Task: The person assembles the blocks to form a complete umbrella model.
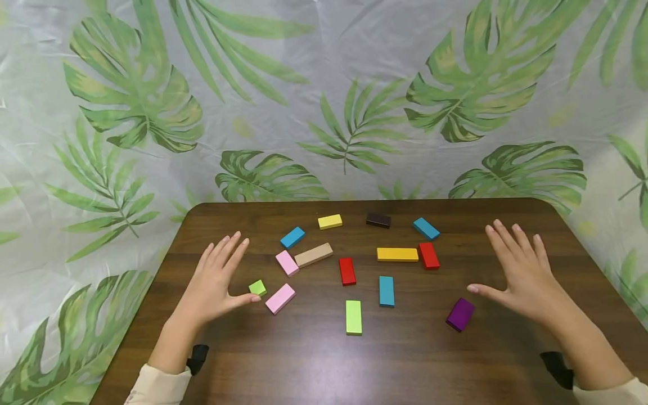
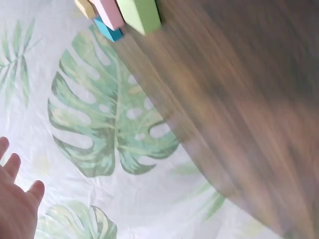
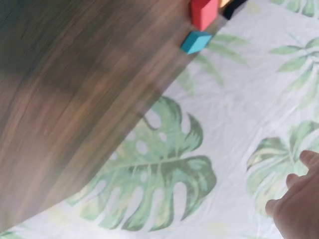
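My left hand [image 1: 215,281] is over the left side of the table, fingers spread and holding nothing. Its thumb tip is nearest a small green block [image 1: 257,288] and a pink block [image 1: 280,298]. On the right, my right hand [image 1: 523,275] is likewise spread, with a purple block [image 1: 460,314] to the left of its thumb. Between the hands lie a light green block [image 1: 354,318], a blue block [image 1: 386,291], a red block [image 1: 347,271] and a long yellow-orange block [image 1: 397,255]. A second red block [image 1: 428,256] touches or nearly touches the long block's right end.
Farther back are a tan block [image 1: 314,255], another pink block [image 1: 287,263], a yellow block [image 1: 330,221], a dark brown block [image 1: 378,220] and two more blue blocks, one left [image 1: 292,237] and one right [image 1: 426,228]. A leaf-print cloth [image 1: 354,185] hangs behind the wooden table [image 1: 283,365].
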`<state>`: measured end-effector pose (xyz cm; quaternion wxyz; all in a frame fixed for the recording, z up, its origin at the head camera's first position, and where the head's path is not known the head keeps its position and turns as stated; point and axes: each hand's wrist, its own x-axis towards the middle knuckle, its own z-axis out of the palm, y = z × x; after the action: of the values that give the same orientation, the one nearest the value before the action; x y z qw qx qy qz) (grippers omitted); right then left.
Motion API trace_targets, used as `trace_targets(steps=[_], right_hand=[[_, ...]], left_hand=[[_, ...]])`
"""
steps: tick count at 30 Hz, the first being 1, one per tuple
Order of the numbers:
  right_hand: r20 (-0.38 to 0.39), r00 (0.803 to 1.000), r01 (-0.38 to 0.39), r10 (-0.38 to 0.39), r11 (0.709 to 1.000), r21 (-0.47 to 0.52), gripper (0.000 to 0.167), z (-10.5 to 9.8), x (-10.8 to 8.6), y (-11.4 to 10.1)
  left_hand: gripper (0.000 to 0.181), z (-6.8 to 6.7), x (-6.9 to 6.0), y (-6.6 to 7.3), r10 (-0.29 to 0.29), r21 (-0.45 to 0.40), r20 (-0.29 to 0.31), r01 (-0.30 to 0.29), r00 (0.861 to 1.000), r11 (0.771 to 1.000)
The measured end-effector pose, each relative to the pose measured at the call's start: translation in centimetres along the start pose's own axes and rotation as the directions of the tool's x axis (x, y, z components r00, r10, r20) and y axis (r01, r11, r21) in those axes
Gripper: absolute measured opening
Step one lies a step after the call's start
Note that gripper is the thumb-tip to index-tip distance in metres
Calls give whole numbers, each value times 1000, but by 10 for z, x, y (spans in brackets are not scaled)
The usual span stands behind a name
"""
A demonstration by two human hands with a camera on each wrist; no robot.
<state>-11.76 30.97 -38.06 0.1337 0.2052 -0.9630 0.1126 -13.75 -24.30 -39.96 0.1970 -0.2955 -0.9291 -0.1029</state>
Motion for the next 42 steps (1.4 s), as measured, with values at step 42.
trace_targets(steps=[42], right_hand=[[83,996,-76,35,826,559,115,80,11,-80]], left_hand=[[121,57,-4,102,-105,-559,-16,78,994,825]])
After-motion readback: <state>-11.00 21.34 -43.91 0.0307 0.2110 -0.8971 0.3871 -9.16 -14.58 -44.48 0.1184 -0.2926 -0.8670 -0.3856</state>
